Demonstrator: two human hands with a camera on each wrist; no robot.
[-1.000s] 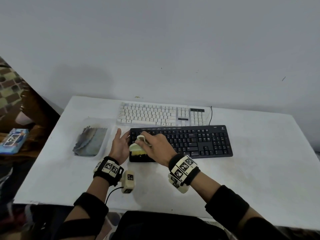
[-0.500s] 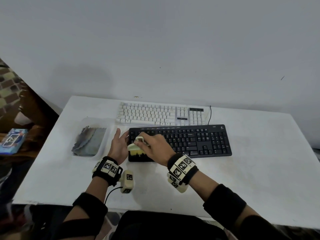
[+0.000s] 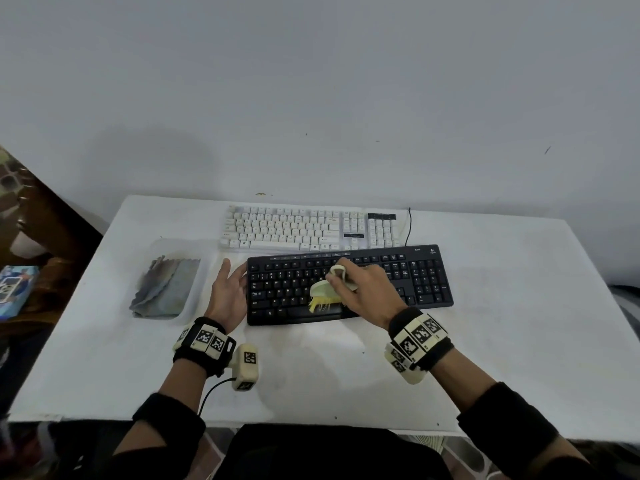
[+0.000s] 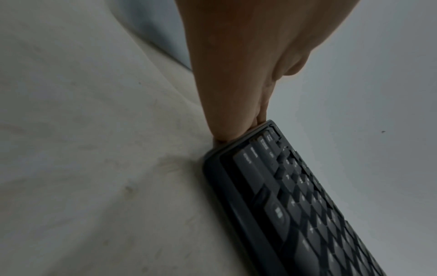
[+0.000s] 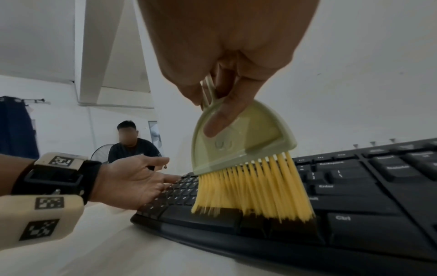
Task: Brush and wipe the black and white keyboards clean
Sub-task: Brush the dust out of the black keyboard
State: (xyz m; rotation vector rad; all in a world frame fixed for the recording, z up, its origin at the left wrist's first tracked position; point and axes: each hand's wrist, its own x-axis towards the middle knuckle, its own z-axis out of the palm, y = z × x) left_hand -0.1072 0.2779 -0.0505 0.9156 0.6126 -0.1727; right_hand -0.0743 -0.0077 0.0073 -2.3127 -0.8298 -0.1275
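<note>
1. The black keyboard [image 3: 349, 284] lies on the white surface [image 3: 502, 341], just in front of the white keyboard [image 3: 311, 228].
2. A small green brush [image 5: 241, 142] has its yellow bristles [image 5: 253, 188] down on the black keyboard's bottom key row.
3. The right hand [image 3: 367, 292] has its fingers clamped on the brush handle.
4. The left hand [image 3: 227, 292], fingers straight and together, presses the black keyboard's left end.
5. A tray [image 3: 204, 252] holding a grey cloth [image 3: 166, 289] sits left of that hand.

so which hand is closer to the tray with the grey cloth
Left. The left hand rests at the black keyboard's left end, right beside the tray; the right hand holds the brush mid-keyboard, farther away.
</note>
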